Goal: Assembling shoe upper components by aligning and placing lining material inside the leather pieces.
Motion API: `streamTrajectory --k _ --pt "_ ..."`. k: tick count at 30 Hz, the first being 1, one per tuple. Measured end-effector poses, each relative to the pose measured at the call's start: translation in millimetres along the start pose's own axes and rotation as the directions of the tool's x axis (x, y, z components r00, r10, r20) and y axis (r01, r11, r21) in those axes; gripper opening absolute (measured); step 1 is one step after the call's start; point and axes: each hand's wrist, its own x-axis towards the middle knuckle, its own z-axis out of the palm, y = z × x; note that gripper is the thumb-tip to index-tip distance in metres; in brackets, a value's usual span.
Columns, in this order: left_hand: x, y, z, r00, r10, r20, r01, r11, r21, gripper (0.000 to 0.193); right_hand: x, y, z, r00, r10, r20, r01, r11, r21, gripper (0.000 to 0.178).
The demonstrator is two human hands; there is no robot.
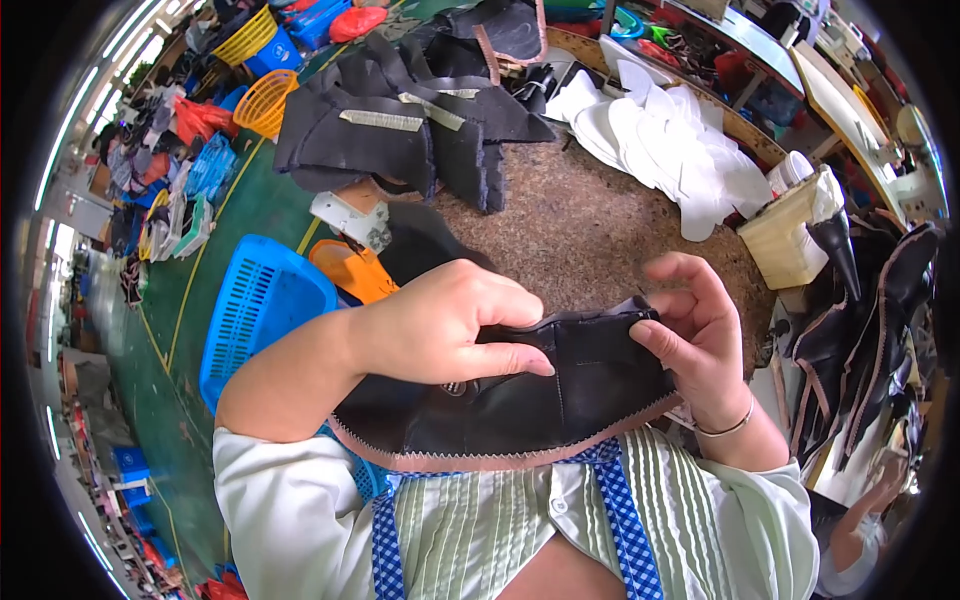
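In front of my chest I hold a black leather shoe-upper piece (500,412) with zigzag stitching along its pinkish-brown lower edge. My left hand (450,320) grips its top edge, thumb lying across the near face and fingers curled behind. At the upper right corner, my right hand (700,330) pinches the edge with the thumb in front; its other fingers are bent and partly behind. A small round mark shows on the leather below my left thumb. Part of the piece's left side is hidden by my left hand and wrist.
A brown worktable (560,215) stands beyond my hands. On it lie stacked black pieces (400,130) at the far left and white cut shapes (665,140) at the far right. A blue basket (265,300) is at left; black uppers (860,330) hang at right.
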Motion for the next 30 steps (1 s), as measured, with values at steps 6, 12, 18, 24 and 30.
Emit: streamTrajectory --k 6,12,18,24,30 --pt "-1.4 13.9 4.2 0.996 0.009 -0.092 -0.001 0.997 0.076 0.031 33.0 -24.7 -19.8 0.908 -0.068 0.414 0.281 0.831 -0.48 0.029" --pt "0.7 10.4 -23.7 0.966 -0.194 0.172 0.157 0.965 0.209 0.044 51.9 -29.1 -28.6 0.85 0.009 0.526 0.267 0.854 -0.446 0.017" --pt "22.3 17.2 -34.3 1.0 -0.008 0.02 0.001 0.943 0.332 0.035 77.5 -63.1 -20.9 0.877 0.062 0.477 0.364 0.563 -0.742 0.021" --pt "34.6 26.1 -48.8 0.972 -0.187 0.145 0.069 0.809 0.583 0.05 85.1 -60.3 12.2 0.679 -0.07 0.73 0.69 0.401 -0.603 0.02" --pt "38.3 31.0 -54.9 0.905 -0.307 0.295 0.095 0.821 0.563 0.054 100.3 -73.3 -7.9 0.678 0.193 0.709 0.509 0.572 -0.643 0.018"
